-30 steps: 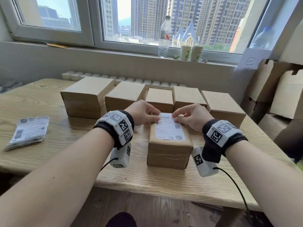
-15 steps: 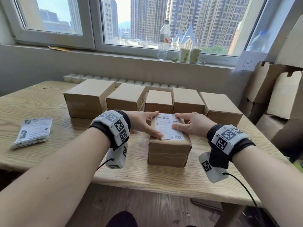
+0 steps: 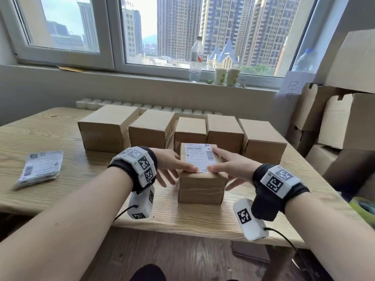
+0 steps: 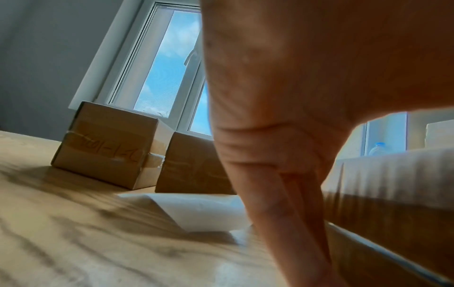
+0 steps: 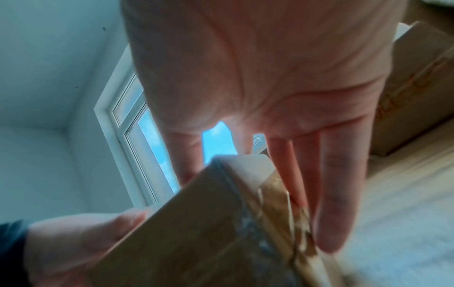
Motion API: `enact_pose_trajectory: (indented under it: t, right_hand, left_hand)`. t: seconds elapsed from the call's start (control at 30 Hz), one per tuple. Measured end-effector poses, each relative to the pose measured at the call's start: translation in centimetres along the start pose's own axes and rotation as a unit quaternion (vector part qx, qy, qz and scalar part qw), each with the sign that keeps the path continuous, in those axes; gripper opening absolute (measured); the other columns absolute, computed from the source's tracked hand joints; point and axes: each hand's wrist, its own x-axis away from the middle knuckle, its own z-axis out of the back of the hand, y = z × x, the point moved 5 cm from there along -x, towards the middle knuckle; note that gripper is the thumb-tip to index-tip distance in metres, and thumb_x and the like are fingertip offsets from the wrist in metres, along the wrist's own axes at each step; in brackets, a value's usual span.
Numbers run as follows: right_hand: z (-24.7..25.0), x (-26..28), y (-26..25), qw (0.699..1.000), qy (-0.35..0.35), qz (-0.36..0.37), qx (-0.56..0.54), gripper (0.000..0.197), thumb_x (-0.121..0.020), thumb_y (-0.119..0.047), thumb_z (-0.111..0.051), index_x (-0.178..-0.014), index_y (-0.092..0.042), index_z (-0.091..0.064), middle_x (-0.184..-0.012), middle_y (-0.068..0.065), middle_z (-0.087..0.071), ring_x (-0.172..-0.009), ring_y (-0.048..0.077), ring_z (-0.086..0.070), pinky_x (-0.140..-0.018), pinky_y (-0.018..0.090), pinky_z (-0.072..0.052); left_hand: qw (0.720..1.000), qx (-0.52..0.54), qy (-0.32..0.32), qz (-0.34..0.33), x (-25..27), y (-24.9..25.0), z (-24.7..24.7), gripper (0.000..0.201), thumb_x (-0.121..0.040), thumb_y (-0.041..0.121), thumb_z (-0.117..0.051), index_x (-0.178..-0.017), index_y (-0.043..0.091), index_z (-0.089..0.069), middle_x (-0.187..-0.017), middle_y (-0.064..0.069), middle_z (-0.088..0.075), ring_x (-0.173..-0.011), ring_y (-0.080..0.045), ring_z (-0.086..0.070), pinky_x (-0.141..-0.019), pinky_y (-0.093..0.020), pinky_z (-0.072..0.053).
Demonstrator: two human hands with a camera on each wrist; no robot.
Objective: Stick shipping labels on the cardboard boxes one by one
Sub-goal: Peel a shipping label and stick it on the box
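Note:
A small cardboard box stands near the table's front edge with a white shipping label flat on its top. My left hand is at the box's left side, its thumb pressing the label's near left corner. My right hand mirrors it on the right, thumb on the near right corner. Both hands' fingers are straight and spread, reaching down beside the box. The right wrist view shows the box between my right fingers and the left hand. The left wrist view shows straight fingers beside the box.
Several unlabelled boxes stand in a row behind. A stack of labels lies on the wooden table at the left. A white sheet lies by my left hand. Large cartons and a tape roll are at the right.
Both hands slid from the label's far end toward me along the box top; the thumbs now press its near corners and the fingers have straightened down the sides.

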Motion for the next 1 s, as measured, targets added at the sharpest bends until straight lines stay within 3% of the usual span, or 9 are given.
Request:
enact_pose_trajectory:
  t: [0.1, 0.2, 0.3, 0.4, 0.5, 0.63, 0.73, 0.9, 1.0]
  right_hand:
    - [0.1, 0.6, -0.1, 0.998, 0.05, 0.02, -0.023, 0.074, -0.089, -0.021, -0.061, -0.148, -0.038, -0.018, -0.121, -0.005, -0.052, -0.098, 0.023, -0.066, -0.081, 0.041, -0.058]
    - [1.1, 1.6, -0.6, 0.993, 0.091, 0.062, -0.036, 0.089, -0.082, -0.015, -0.07, -0.15, -0.032, -0.015, -0.132, -0.003, -0.052, -0.107, 0.014, -0.058, -0.084, 0.032, -0.055]
    - [3.4, 3.0, -1.8, 0.979, 0.17, 0.113, -0.004, 0.11, -0.07, -0.019, -0.081, -0.151, -0.031, -0.007, -0.145, -0.006, -0.04, -0.114, 0.002, -0.038, -0.096, 0.016, -0.031]
    - [5.7, 4.5, -2.5, 0.959, 0.243, 0.146, -0.016, 0.114, -0.07, -0.02, -0.081, -0.15, -0.036, -0.001, -0.137, -0.009, -0.043, -0.109, 0.001, -0.039, -0.091, 0.014, -0.028]
    - [8.2, 6.0, -2.0, 0.934, 0.32, 0.151, -0.041, 0.102, -0.076, -0.023, -0.076, -0.149, -0.036, -0.005, -0.123, -0.011, -0.047, -0.111, 0.004, -0.044, -0.092, 0.018, -0.03]
    - [12.3, 7.3, 0.1, 0.896, 0.416, 0.132, -0.079, 0.088, -0.078, -0.029, -0.074, -0.146, -0.036, -0.019, -0.14, 0.002, -0.044, -0.127, 0.018, -0.041, -0.102, 0.033, -0.033]
    - [15.6, 8.0, 2.5, 0.875, 0.462, 0.113, -0.091, 0.069, -0.085, -0.028, -0.067, -0.143, -0.034, -0.03, -0.138, 0.002, -0.045, -0.121, 0.016, -0.044, -0.091, 0.027, -0.034]
    - [20.8, 8.3, 7.0, 0.837, 0.528, 0.098, -0.103, 0.055, -0.092, -0.022, -0.057, -0.142, -0.027, -0.036, -0.139, 0.003, -0.048, -0.127, 0.02, -0.046, -0.099, 0.027, -0.038]
    - [23.4, 7.6, 9.6, 0.83, 0.537, 0.08, -0.125, 0.053, -0.092, -0.019, -0.056, -0.142, -0.025, -0.038, -0.137, 0.002, -0.051, -0.123, 0.02, -0.05, -0.097, 0.024, -0.04]
  left_hand:
    - [0.999, -0.033, -0.003, -0.018, 0.7, 1.3, -0.4, 0.064, -0.075, 0.053, -0.068, -0.127, 0.019, -0.051, -0.12, -0.008, -0.061, -0.09, -0.02, -0.067, -0.065, -0.03, -0.057]
    - [0.996, -0.047, 0.023, -0.067, 1.7, 3.4, 0.2, 0.056, -0.078, 0.045, -0.07, -0.126, 0.022, -0.052, -0.112, -0.007, -0.065, -0.085, -0.019, -0.067, -0.06, -0.025, -0.056]
    - [0.988, -0.037, 0.078, -0.129, 2.8, 6.4, 1.0, 0.05, -0.082, 0.031, -0.07, -0.125, 0.018, -0.049, -0.1, -0.007, -0.066, -0.082, -0.02, -0.066, -0.067, -0.028, -0.058]
    - [0.971, -0.008, 0.157, -0.18, 3.5, 9.5, 1.7, 0.053, -0.087, 0.031, -0.063, -0.132, 0.02, -0.038, -0.093, -0.003, -0.063, -0.074, -0.019, -0.066, -0.067, -0.03, -0.059]
    - [0.954, 0.003, 0.2, -0.225, 3.9, 12.6, 1.6, 0.051, -0.091, 0.037, -0.054, -0.136, 0.021, -0.035, -0.105, -0.005, -0.063, -0.075, -0.021, -0.068, -0.065, -0.03, -0.06]
    - [0.936, 0.037, 0.211, -0.278, 2.9, 17.4, 0.2, 0.046, -0.096, 0.033, -0.048, -0.139, 0.022, -0.035, -0.105, -0.006, -0.064, -0.076, -0.02, -0.067, -0.063, -0.03, -0.059]
    - [0.933, 0.063, 0.198, -0.293, 1.1, 20.8, -1.6, 0.043, -0.097, 0.029, -0.045, -0.138, 0.021, -0.037, -0.113, -0.009, -0.064, -0.084, -0.024, -0.068, -0.067, -0.035, -0.06]
    - [0.932, 0.086, 0.17, -0.308, -2.7, 26.4, -5.1, 0.042, -0.098, 0.028, -0.044, -0.139, 0.019, -0.039, -0.115, -0.008, -0.064, -0.08, -0.022, -0.068, -0.062, -0.03, -0.058]
    - [0.929, 0.065, 0.189, -0.312, -5.2, 29.5, -6.5, 0.04, -0.096, 0.031, -0.048, -0.132, 0.015, -0.049, -0.11, -0.007, -0.067, -0.085, -0.022, -0.068, -0.07, -0.035, -0.059]
